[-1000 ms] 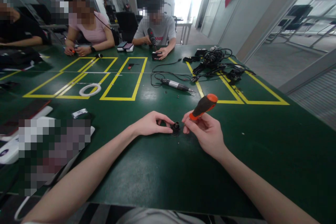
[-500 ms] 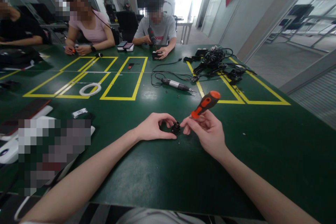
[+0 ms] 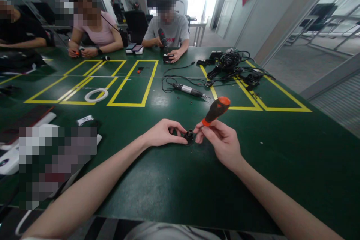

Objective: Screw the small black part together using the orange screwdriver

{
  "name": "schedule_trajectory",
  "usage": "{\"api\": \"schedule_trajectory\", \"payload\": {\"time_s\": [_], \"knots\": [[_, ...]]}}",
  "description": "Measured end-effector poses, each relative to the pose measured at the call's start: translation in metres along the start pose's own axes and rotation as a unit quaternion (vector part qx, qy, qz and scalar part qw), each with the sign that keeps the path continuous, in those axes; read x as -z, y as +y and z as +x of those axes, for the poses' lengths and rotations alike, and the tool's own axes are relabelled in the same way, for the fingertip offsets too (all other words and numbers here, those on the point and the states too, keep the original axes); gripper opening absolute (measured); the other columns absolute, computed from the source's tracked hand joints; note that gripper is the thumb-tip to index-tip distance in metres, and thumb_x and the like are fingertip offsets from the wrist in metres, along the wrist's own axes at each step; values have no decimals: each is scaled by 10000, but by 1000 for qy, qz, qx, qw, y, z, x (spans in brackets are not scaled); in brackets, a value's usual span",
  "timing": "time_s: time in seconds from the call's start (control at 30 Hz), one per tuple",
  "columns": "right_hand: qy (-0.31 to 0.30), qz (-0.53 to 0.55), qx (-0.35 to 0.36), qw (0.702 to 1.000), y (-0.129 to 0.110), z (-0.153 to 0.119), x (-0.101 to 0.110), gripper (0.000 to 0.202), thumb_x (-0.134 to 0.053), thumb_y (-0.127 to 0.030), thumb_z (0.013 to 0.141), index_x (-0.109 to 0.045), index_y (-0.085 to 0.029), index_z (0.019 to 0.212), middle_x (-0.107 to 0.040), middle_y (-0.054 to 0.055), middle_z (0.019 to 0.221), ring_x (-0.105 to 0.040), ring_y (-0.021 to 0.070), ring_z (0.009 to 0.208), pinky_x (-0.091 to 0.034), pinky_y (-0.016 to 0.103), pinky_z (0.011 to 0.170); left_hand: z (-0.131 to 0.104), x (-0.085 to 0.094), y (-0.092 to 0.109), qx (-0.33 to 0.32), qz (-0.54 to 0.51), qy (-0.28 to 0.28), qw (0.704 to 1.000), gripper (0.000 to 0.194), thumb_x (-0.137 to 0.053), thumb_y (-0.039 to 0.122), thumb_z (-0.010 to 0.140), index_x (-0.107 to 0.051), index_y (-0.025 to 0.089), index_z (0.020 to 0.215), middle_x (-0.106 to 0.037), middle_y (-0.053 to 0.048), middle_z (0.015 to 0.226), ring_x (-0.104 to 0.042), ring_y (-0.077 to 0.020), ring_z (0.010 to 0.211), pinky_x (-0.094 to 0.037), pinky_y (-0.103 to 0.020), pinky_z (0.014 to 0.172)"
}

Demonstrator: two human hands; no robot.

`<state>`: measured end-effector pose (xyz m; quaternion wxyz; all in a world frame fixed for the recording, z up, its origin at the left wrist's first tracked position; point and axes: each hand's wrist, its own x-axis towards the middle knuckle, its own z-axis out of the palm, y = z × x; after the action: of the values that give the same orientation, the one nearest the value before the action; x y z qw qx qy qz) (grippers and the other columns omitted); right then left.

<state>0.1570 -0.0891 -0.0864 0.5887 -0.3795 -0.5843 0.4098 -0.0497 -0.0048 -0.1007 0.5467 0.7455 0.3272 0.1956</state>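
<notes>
A small black round part with a short upright tube rests on the green table in front of me. My left hand pinches it from the left between thumb and fingers. An orange and dark grey screwdriver is in my right hand, its handle tilted up to the right above the fist. Those right fingertips are close beside the black part; the screwdriver's tip is hidden or too small to make out.
An electric screwdriver with a cord lies ahead, near a tangle of black cables. A white ring lies left, beyond phones and a small packet. Across the table, a co-worker holds a power driver; two others sit left.
The screwdriver handle has tipped slightly left and turned in my right hand. My left fingers have shifted slightly around the black part.
</notes>
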Motion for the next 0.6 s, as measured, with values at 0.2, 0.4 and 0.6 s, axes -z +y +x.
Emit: {"api": "schedule_trajectory", "payload": {"time_s": [0.2, 0.4, 0.6], "knots": [[18, -28, 0, 999, 0, -1, 0, 349, -773, -519, 922, -662, -195, 850, -746, 42, 759, -682, 146, 567, -613, 274, 574, 3, 2, -4, 30, -38, -19, 999, 398, -890, 450, 686, -809, 119, 891, -583, 43, 636, -433, -76, 594, -293, -228, 574], [6, -21, -4, 1000, -1, 1, 1, 358, -769, -536, 921, -720, -187, 860, -732, 45, 762, -679, 154, 574, -612, 284, 567, 3, 6, -4, 19, -21, -32, 999, 390, -853, 447, 738, -817, 123, 951, -605, 28, 666, -439, -84, 617, -305, -230, 588], [12, 5, 3, 1000, 2, 0, 1, 314, -763, -504, 938, -701, -198, 970, -752, 44, 806, -685, 148, 591, -612, 280, 581, 1, 4, 3, -24, 34, -38, 998, 393, -795, 299, 754, -790, 146, 1116, -703, 1, 811, -577, -112, 722, -379, -233, 659]]}}
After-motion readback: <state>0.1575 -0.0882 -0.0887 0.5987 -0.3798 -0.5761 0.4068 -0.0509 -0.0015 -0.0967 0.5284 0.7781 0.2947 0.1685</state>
